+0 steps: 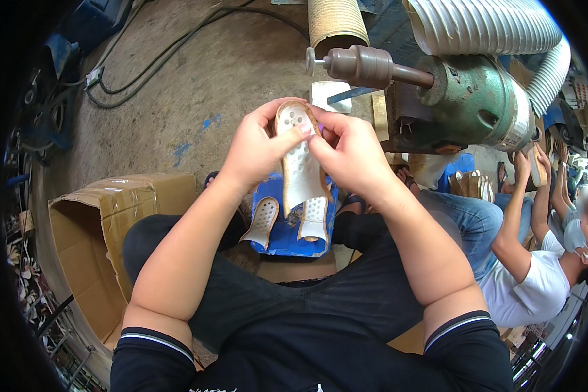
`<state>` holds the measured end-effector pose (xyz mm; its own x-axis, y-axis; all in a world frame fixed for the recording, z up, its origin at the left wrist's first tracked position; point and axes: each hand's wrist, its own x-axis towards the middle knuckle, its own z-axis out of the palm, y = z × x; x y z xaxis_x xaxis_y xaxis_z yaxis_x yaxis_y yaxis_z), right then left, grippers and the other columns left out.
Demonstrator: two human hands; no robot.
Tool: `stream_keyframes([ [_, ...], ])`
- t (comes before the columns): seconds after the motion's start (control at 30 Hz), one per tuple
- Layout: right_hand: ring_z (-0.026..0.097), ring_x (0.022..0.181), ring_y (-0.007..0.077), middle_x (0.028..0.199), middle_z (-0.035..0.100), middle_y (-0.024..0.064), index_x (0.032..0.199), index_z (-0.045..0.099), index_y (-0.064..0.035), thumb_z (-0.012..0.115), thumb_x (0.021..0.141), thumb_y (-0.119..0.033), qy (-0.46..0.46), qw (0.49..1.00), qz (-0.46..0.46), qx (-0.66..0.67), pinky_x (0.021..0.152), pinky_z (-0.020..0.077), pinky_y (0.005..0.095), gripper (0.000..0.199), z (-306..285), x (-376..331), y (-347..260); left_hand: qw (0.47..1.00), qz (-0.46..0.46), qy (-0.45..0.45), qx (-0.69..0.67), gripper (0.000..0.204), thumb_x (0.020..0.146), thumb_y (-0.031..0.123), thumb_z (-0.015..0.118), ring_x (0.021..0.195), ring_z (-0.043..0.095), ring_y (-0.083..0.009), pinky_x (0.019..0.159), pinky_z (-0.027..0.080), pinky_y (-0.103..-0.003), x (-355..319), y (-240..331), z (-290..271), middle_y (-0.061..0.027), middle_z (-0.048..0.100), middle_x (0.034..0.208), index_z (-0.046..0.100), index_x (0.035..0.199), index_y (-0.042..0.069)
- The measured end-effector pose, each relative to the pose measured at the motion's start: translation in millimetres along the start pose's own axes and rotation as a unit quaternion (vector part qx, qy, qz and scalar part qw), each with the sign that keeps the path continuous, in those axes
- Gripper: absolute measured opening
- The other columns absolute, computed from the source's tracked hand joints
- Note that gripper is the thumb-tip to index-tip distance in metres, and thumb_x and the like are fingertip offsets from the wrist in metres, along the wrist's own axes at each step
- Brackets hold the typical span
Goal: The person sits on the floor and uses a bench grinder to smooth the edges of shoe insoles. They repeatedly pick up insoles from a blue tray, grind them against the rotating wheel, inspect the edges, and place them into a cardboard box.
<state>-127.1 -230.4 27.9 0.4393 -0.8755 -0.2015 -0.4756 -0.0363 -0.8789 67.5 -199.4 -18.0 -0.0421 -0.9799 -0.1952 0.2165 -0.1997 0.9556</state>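
While both hands gripped one white perforated insole (302,166) upright at centre, the left hand (258,151) clasped its edge and the right hand (349,153) pinched its top rim, seemingly inspecting it. Two more insoles (262,222) stood in the blue bin (287,238) at six o'clock; the green grinder (477,98) sat at two o'clock. Next likely needed a steady turn toward the spindle.

This is a shoe workshop. A green motor (480,104) with a spinning shaft (366,65) and ribbed dust hoses (490,26) stands on a bare concrete floor (196,85) crossed by black cables (157,62). White perforated soles (262,222) lie in a blue tray (287,238), beside an open cardboard box (104,228). Another worker (536,274) sits nearby among more soles.
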Motion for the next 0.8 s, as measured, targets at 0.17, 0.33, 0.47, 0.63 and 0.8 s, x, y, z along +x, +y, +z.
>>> stream_keyframes([
  [0.17, 0.072, 0.078, 0.0391, 0.086, 0.072, 0.0204, 0.131, 0.073, 0.0016, 0.071, 0.089, -0.006, 0.085, 0.969, -0.185, -0.138, 0.071, 0.0573, 0.0465, 0.043, 5, -6, 7, 0.99, 0.078, 0.061, 0.104, 0.031, 0.102, 0.018, 0.076, 0.102, 0.073, -0.0126, 0.091, 0.058, -0.031, 1, 6, 8, -0.0115, 0.082, 0.113, 0.078, 0.124, -0.004],
  [0.33, 0.069, 0.07, 0.0274, 0.086, 0.071, 0.0163, 0.135, 0.072, 0.0003, 0.074, 0.089, -0.003, 0.099, 0.964, -0.205, -0.137, 0.067, 0.0561, 0.0388, 0.046, 8, -11, 9, 0.987, 0.087, 0.068, 0.112, 0.028, 0.106, 0.015, 0.07, 0.105, 0.073, -0.0133, 0.093, 0.058, -0.031, -3, 5, 11, -0.0127, 0.082, 0.116, 0.078, 0.125, -0.004],
  [0.47, 0.067, 0.065, 0.0218, 0.083, 0.07, 0.0141, 0.137, 0.072, -0.0003, 0.075, 0.09, -0.003, 0.113, 0.965, -0.201, -0.125, 0.063, 0.0543, 0.0336, 0.047, 6, -11, 8, 0.994, 0.089, 0.054, 0.024, 0.035, 0.108, 0.009, 0.06, 0.115, 0.071, -0.0145, 0.098, 0.056, -0.03, -2, 2, 18, -0.0138, 0.077, 0.131, 0.069, 0.14, -0.004],
  [0.63, 0.062, 0.064, 0.0113, 0.075, 0.066, 0.0068, 0.139, 0.071, 0.0027, 0.077, 0.091, -0.005, 0.092, 0.987, -0.108, -0.077, 0.062, 0.0517, 0.0297, 0.049, 1, -11, 4, 0.992, 0.024, -0.001, -0.123, 0.052, 0.103, 0.003, 0.051, 0.132, 0.064, -0.02, 0.113, 0.051, -0.036, -10, 7, 23, -0.0157, 0.065, 0.149, 0.054, 0.154, -0.004],
  [0.8, 0.063, 0.069, 0.0084, 0.081, 0.068, 0.0045, 0.146, 0.066, 0.0027, 0.076, 0.097, -0.011, 0.04, 0.998, 0.006, 0.057, 0.065, 0.0535, 0.0283, 0.052, -2, -10, 4, 0.957, -0.054, -0.028, -0.282, 0.051, 0.108, 0.015, 0.043, 0.131, 0.065, -0.0263, 0.114, 0.052, -0.042, -7, 16, 13, -0.0177, 0.067, 0.141, 0.053, 0.155, -0.002],
])
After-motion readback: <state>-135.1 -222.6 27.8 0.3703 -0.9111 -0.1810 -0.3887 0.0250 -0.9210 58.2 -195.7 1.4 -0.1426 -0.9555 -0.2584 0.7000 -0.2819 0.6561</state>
